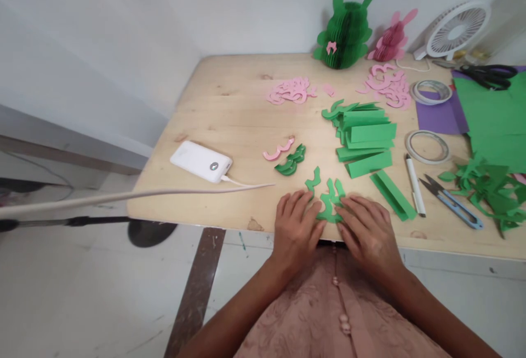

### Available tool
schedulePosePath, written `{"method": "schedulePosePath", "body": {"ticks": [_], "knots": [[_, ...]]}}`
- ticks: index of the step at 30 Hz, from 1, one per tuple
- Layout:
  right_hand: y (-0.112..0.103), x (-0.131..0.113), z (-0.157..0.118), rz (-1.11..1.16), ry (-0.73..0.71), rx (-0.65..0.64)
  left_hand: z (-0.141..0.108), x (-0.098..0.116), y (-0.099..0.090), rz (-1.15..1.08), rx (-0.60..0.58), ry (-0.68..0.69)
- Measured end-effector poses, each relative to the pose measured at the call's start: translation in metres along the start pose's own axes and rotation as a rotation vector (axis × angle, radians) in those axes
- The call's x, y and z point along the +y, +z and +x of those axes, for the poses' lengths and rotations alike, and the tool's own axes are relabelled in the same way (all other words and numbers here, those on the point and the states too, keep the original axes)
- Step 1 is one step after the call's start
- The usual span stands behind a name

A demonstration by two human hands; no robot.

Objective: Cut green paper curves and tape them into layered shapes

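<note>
My left hand (296, 232) rests at the table's front edge, fingers stretched out over the wood and fingertips beside small green paper cutouts (329, 205). Across from it my right hand (370, 232) lies with its fingers extended, the fingertips touching the right side of those cutouts. The cutouts lie flat between both hands, with wavy, pointed outlines. One separate wavy green piece (313, 179) sits just beyond my left fingers. Farther up are a stacked dark green cutout (291, 161) and a curved pink strip (279, 150). A folded green strip (393, 195) lies beyond my right hand.
Folded green papers (365, 133), pink scraps (291, 91), tape rolls (428, 147), a white marker (416, 188) and blue thread snips (454, 205) lie around. A white power bank (201, 161) with cable is left. Paper rabbits (345, 35) and a fan (458, 30) stand behind.
</note>
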State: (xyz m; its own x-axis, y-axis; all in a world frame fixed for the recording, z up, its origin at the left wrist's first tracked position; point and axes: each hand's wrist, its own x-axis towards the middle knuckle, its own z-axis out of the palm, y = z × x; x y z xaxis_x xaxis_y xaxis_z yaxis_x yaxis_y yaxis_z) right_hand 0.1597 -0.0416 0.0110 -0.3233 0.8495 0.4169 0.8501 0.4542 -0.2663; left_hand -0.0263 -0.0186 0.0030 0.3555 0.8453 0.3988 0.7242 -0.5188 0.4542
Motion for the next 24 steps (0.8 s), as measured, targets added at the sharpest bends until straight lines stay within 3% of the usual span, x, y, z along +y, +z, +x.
{"method": "schedulePosePath", "body": {"ticks": [24], "knots": [[0.0027,0.0053,0.0072,-0.027,0.016,-0.015,0.0054,0.0037,0.0061,0.016,0.070,-0.048]]}}
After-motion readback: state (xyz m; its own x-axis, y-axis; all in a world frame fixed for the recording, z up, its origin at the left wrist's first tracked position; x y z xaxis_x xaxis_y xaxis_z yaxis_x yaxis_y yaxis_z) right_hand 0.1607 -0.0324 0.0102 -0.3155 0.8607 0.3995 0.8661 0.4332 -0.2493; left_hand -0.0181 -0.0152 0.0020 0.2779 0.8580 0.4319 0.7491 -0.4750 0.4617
